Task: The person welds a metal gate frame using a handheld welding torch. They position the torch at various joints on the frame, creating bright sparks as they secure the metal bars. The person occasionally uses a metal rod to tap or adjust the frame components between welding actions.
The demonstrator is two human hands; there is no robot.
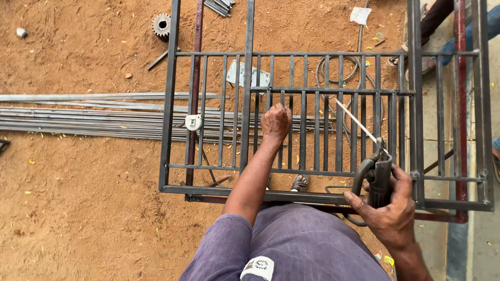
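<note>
We see the metal grille [323,119] lying flat above the sand. It looks heavy and stiff. Our left hand [275,124] grips one bar; our right hand [391,208] squeezes the welding holder [378,174].

A single head-worn camera is looking almost straight down from above the person's shoulders, close over the metal grille [323,119] at arm's length. It is facing the sandy ground [78,198], with the person's own body filling the near edge and long steel bars [83,117] running off left.
</note>
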